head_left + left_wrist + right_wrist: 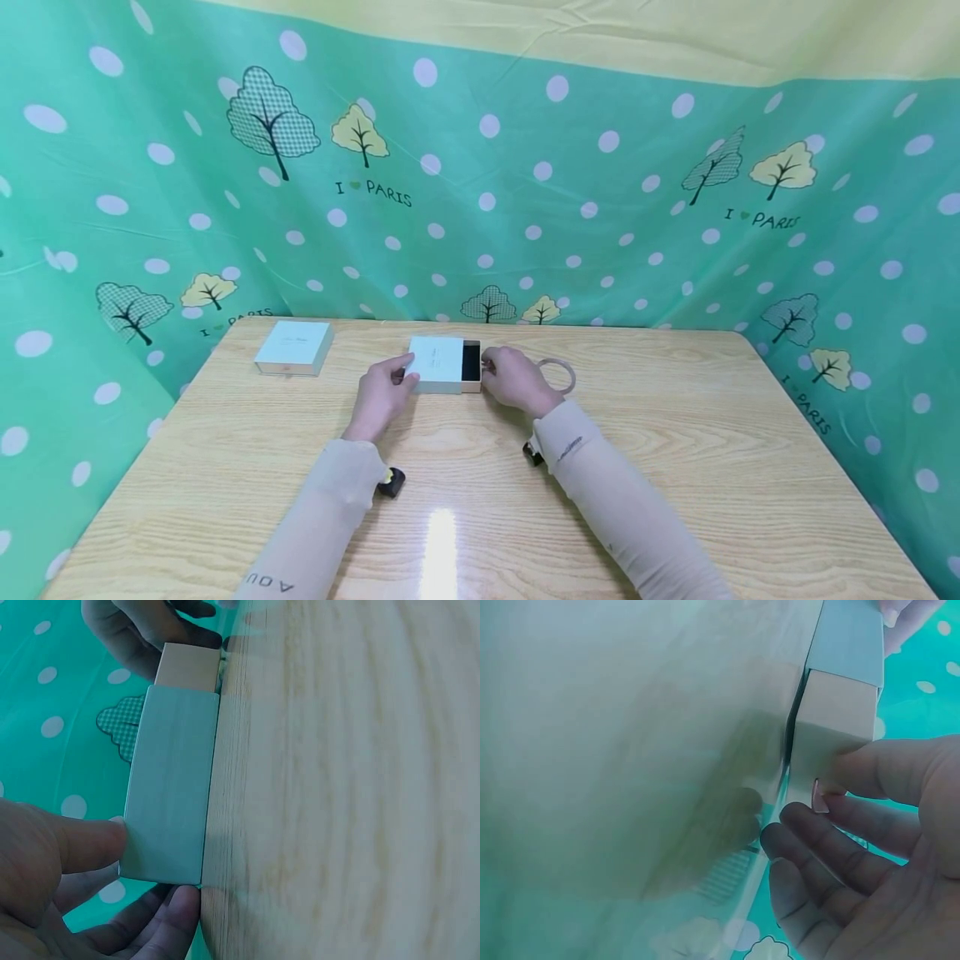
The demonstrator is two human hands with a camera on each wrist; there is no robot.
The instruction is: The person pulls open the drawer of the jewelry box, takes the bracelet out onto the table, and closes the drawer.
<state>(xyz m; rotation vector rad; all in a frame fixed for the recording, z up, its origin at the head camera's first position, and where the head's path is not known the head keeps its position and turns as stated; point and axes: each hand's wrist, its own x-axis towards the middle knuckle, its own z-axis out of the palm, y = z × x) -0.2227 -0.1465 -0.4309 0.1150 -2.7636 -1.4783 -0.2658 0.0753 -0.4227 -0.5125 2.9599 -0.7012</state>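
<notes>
My left hand (381, 398) grips the left end of a pale blue cover (437, 364), its thumb on the cover's edge and the other fingers (180, 919) curled at the end. My right hand (517, 379) pinches a small pinkish tab (820, 798) between thumb and forefinger, the remaining fingers loosely bent beside it. Between my two sets of fingers, a pinkish drawer (471, 387) juts partway out of the cover toward my right, its black lining (471, 358) showing. The drawer and cover sit on the wooden bench (675, 467). Just to the right of my right fingers lies a pinkish ring (573, 379), partly hidden by that hand. Well to the left of my left fingers, slightly farther from me, sits a second pale blue box (295, 344). Beyond my fingers hangs a green, white-dotted curtain (487, 167) printed with trees.
</notes>
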